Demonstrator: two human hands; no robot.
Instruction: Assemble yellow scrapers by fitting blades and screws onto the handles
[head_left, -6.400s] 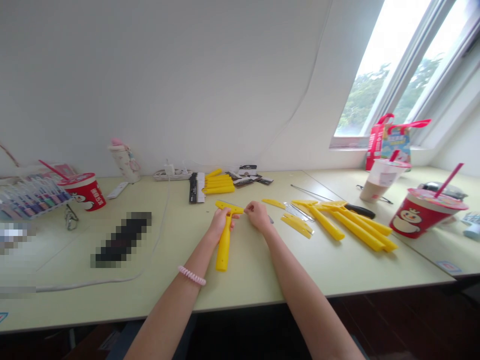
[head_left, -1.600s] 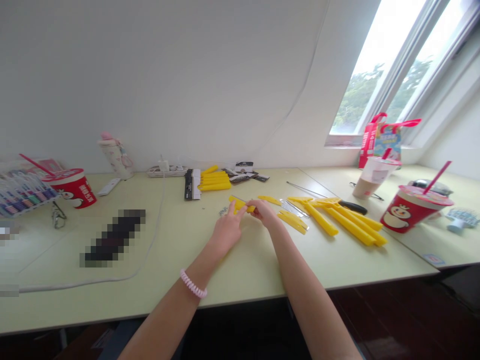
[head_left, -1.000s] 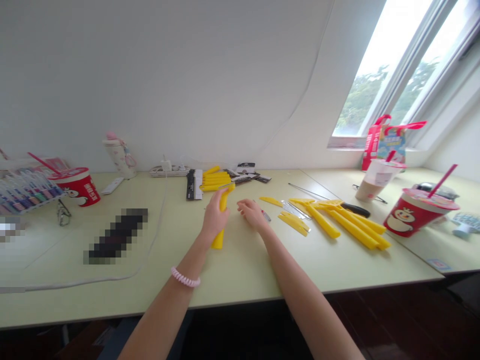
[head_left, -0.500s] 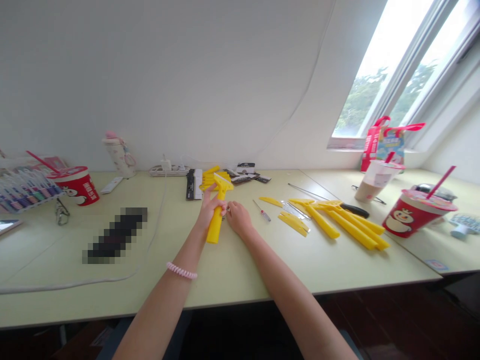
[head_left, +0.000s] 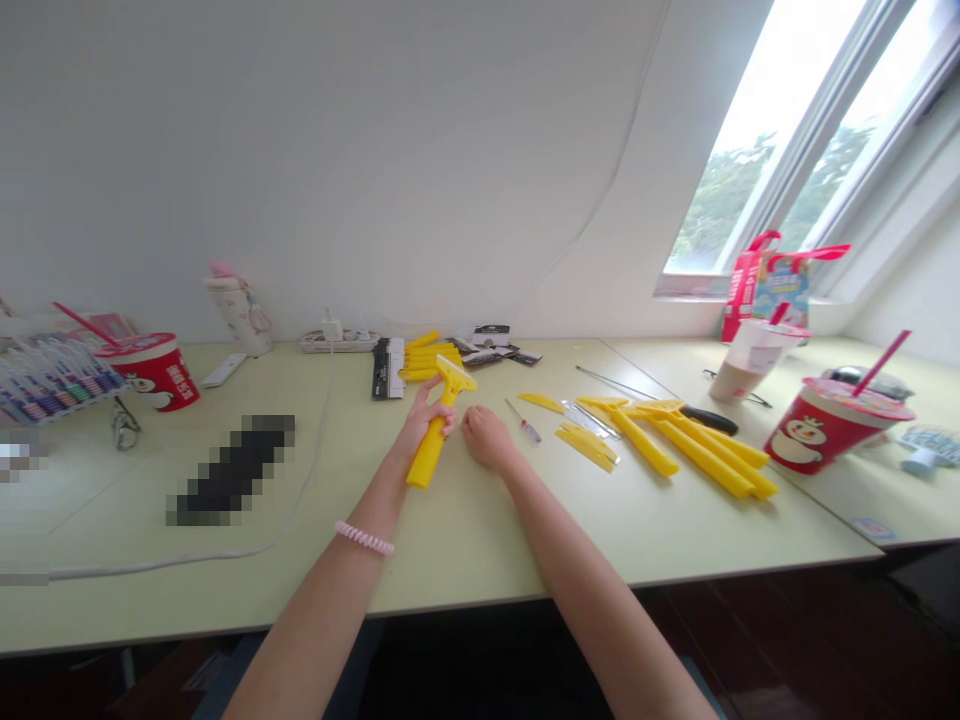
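two hands: left hand (head_left: 426, 420) fingers clenched on a yellow plastic scraper (head_left: 429, 457), right hand (head_left: 487, 440) empty, fingers curled.

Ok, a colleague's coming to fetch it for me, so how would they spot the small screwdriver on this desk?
From the window, follow the pale green desk left past the yellow plastic scrapers. Just beyond the loose yellow blades lies a small screwdriver, thin metal shaft, reddish handle, alone beside the right hand.
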